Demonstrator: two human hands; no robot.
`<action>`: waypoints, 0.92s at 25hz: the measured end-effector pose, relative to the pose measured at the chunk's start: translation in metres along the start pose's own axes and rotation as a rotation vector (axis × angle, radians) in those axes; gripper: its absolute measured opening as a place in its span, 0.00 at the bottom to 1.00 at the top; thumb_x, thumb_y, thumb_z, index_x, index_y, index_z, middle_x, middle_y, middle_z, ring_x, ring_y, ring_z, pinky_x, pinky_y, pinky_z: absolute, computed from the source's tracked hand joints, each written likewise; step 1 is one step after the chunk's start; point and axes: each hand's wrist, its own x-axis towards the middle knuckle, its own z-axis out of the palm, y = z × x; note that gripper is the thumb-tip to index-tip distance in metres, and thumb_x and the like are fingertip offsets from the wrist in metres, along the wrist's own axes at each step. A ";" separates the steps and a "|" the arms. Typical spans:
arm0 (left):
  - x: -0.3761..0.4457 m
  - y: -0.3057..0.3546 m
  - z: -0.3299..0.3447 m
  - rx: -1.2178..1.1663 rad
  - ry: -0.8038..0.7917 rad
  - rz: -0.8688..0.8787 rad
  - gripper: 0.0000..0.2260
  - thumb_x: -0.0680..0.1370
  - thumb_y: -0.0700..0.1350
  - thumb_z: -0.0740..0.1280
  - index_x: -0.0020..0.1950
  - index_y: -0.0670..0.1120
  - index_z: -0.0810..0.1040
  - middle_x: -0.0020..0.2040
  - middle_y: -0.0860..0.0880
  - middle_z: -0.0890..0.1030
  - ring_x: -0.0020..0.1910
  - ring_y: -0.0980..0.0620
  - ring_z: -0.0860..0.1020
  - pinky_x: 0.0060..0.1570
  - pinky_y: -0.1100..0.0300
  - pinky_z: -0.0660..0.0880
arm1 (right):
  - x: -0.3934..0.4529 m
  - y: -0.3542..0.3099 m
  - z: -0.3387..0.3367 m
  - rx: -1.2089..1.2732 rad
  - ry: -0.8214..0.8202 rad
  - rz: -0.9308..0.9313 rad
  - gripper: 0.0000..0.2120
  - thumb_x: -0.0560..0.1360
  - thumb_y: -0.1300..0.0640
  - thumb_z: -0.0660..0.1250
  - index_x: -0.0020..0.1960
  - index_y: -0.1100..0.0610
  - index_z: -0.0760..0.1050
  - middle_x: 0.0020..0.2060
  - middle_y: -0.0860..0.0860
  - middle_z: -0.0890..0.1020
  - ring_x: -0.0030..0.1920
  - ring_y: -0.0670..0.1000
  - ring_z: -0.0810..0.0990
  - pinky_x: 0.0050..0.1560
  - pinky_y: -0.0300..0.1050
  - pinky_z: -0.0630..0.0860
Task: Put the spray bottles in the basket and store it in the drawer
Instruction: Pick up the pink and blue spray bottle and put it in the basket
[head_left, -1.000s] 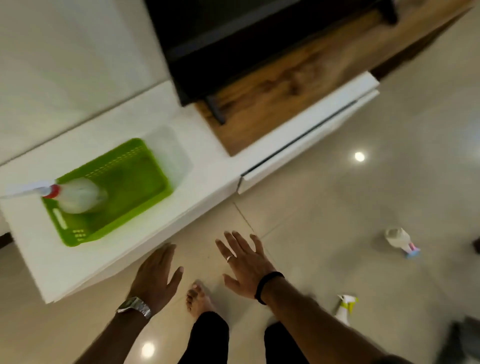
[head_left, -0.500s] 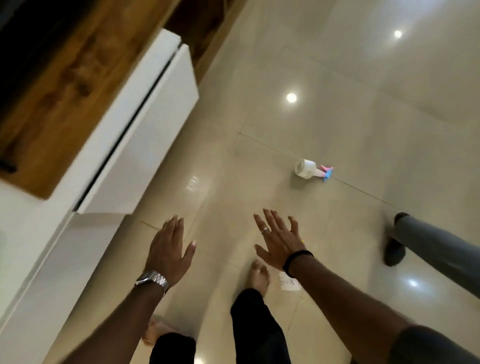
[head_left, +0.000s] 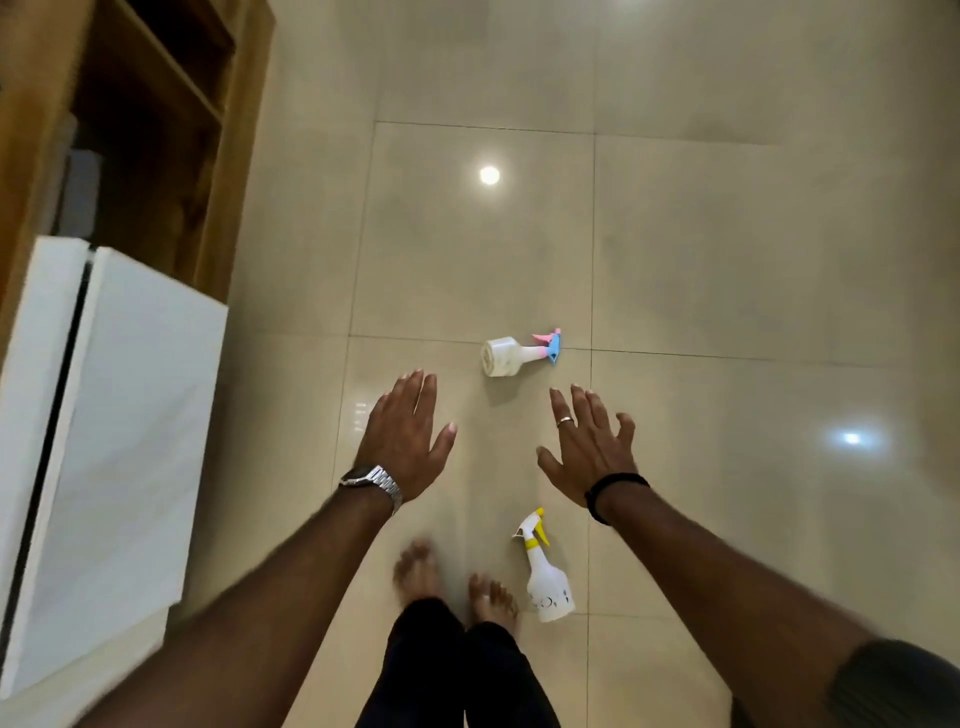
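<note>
Two spray bottles are on the tiled floor. A white bottle with a pink and blue trigger (head_left: 511, 354) lies on its side just beyond my hands. Close to my right foot is a white bottle with a yellow trigger (head_left: 545, 574). My left hand (head_left: 404, 435), with a metal watch on the wrist, is held out flat and holds nothing. My right hand (head_left: 589, 441), with a ring and a black wristband, is also spread and holds nothing. The green basket is out of view.
A white cabinet with a drawer front (head_left: 111, 457) stands along the left edge. Behind it is a wooden shelf unit (head_left: 150, 130). My bare feet (head_left: 452, 584) stand on glossy beige tiles (head_left: 727, 260) that stretch ahead and to the right.
My view has swung right, away from the cabinet top with the green basket, toward the floor. Both bottles on the floor now lie close before me; my hands stay spread and hold nothing.
</note>
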 end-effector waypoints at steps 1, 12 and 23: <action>0.020 0.005 0.001 0.020 -0.021 0.022 0.31 0.83 0.55 0.58 0.82 0.43 0.54 0.82 0.42 0.56 0.82 0.43 0.54 0.79 0.47 0.54 | 0.010 0.005 0.000 0.025 -0.007 0.034 0.38 0.77 0.38 0.53 0.81 0.50 0.44 0.80 0.55 0.51 0.79 0.56 0.50 0.72 0.65 0.53; 0.237 0.014 0.072 0.199 -0.318 0.134 0.31 0.83 0.58 0.54 0.82 0.44 0.52 0.82 0.41 0.56 0.81 0.42 0.55 0.78 0.47 0.55 | 0.163 0.021 0.034 0.209 -0.168 0.260 0.38 0.75 0.41 0.50 0.81 0.53 0.45 0.80 0.55 0.50 0.80 0.56 0.46 0.72 0.67 0.50; 0.366 -0.021 0.217 0.265 -0.579 0.198 0.30 0.84 0.58 0.51 0.82 0.45 0.51 0.82 0.42 0.57 0.80 0.41 0.57 0.76 0.45 0.61 | 0.328 -0.007 0.164 0.768 -0.354 0.647 0.38 0.79 0.44 0.53 0.80 0.62 0.43 0.81 0.58 0.51 0.80 0.58 0.49 0.78 0.56 0.49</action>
